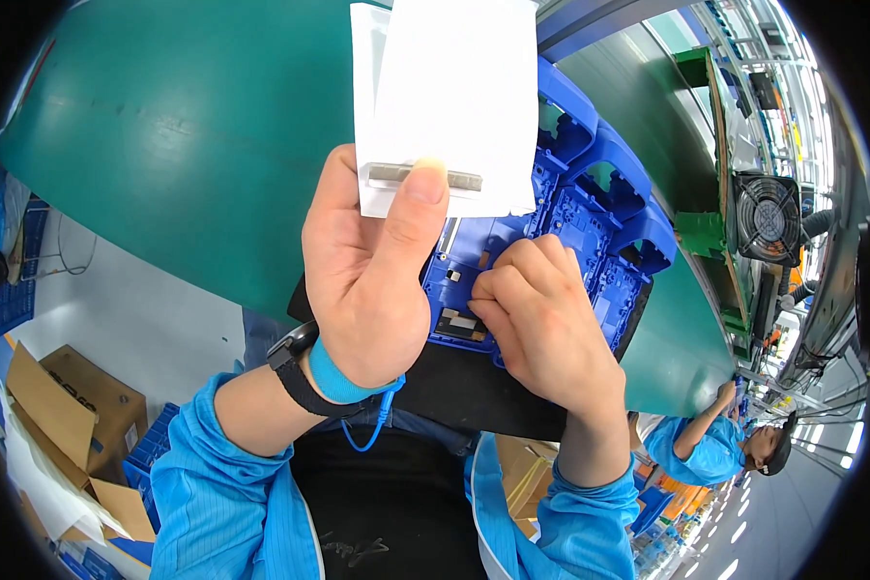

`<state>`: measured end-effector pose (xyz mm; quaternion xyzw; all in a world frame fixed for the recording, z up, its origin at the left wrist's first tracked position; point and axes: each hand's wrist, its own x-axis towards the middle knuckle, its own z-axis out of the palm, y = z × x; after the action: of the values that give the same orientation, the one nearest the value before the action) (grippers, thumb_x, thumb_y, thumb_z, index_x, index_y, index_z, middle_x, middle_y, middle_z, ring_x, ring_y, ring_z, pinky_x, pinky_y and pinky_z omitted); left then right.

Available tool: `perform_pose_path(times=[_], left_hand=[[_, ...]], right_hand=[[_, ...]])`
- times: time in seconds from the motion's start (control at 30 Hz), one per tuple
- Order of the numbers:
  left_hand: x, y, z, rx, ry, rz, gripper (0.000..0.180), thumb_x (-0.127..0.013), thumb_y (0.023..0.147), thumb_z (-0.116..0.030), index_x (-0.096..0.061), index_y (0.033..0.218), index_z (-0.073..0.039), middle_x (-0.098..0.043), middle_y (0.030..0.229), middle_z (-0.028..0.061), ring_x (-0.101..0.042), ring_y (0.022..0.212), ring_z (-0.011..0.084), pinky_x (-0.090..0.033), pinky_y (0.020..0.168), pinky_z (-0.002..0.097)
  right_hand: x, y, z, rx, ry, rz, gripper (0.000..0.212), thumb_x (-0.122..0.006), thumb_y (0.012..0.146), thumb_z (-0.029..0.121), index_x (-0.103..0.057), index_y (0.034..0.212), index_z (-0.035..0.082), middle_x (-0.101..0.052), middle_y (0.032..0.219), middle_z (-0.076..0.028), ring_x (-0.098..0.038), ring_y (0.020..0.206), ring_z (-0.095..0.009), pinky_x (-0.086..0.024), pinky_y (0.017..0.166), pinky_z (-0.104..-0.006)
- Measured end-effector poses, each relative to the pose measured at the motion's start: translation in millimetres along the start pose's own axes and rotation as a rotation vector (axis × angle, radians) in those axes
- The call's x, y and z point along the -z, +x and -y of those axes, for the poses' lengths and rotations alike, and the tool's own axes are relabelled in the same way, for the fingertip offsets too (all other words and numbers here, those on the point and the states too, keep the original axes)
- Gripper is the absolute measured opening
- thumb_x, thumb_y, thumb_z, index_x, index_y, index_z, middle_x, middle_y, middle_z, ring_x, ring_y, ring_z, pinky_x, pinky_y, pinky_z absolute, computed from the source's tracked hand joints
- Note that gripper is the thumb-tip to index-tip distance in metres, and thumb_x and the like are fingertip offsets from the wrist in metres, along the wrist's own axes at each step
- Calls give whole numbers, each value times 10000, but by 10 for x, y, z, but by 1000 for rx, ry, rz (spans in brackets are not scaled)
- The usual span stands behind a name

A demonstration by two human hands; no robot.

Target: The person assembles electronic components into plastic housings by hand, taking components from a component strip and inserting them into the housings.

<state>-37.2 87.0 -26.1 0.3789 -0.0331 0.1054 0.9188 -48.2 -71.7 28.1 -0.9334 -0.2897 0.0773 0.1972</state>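
My left hand (365,280) holds up a white backing sheet (449,101), thumb pressed over a thin grey strip (425,176) stuck near its lower edge. A blue wrist strap with a coiled cord circles that wrist. My right hand (536,314) is curled with its fingertips pressed on a small dark part (457,326) in a blue plastic housing (590,217). The housing lies on a black mat (474,387) at the near edge of the green bench (184,135). The hand hides part of the housing.
Open cardboard boxes (63,406) and blue crates (150,449) stand on the floor at lower left. A fan (768,220) sits at the right of the bench. Another person in a blue coat (710,449) works at lower right.
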Motion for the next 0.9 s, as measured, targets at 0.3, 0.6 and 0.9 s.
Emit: perform_pose_path(times=[0.3,0.6,0.9], left_hand=[[123,34,-221,48,39,-13,317,-481,994,-76,-488,1287,48,-593,1230,138,-549,1171,199,-379,1044,359],[75,115,-566,438,388,117,310,-508,974,-96,-519,1232,75,-641,1111,107,-591,1034,141,-441,928,280],[-6,-217,-758,506,214,151,454,-499,947,-81,-403,1361,79,-554,1303,165,-554,1192,243,-396,1045,374]], right_hand=[[6,-332,-42,-44,48,-331,454,-789,722,109,-561,1102,8,-555,1133,-172,-546,1012,-344,-448,893,-410],[-311,-1874,-602,-945,-29,-544,465,-504,1011,216,-432,1368,-72,-458,1403,-262,-429,1309,-410,-316,1109,-442],[-448,-2139,-556,-782,734,-1006,286,-500,1013,152,-550,1179,-75,-636,1083,-96,-574,971,-126,-450,889,-272]])
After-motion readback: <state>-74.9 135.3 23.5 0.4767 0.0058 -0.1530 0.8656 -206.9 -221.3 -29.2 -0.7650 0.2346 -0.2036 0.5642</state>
